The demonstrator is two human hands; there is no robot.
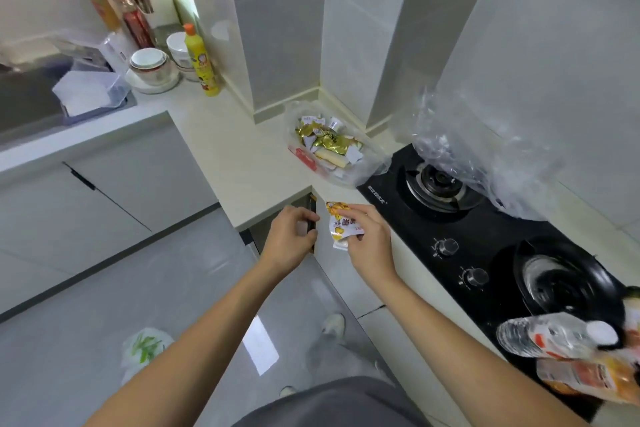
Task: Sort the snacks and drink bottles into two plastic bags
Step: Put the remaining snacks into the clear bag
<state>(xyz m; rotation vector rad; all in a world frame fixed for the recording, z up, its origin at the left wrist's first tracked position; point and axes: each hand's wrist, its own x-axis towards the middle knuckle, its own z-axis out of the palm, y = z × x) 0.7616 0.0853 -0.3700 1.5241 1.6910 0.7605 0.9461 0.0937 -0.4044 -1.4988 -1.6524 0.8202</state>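
My right hand (369, 241) grips a yellow and white snack packet (341, 224) just off the counter's corner. My left hand (289, 239) is closed on a dark snack packet (312, 218) right beside it; most of that packet is hidden by the fingers. A clear plastic bag (372, 168) on the counter behind them holds several gold and white snacks (329, 142). A second clear plastic bag (485, 149) stands crumpled and open over the stove's far burner. Two drink bottles (554, 340), one clear and one orange (588, 378), lie at the stove's near right.
A black gas stove (485, 236) with two knobs fills the counter's right side. Bowls (149, 62), a yellow dish-soap bottle (202, 62) and sauce bottles (135, 21) stand at the back left by a sink (41, 94). A bag of greens (145, 347) lies on the floor.
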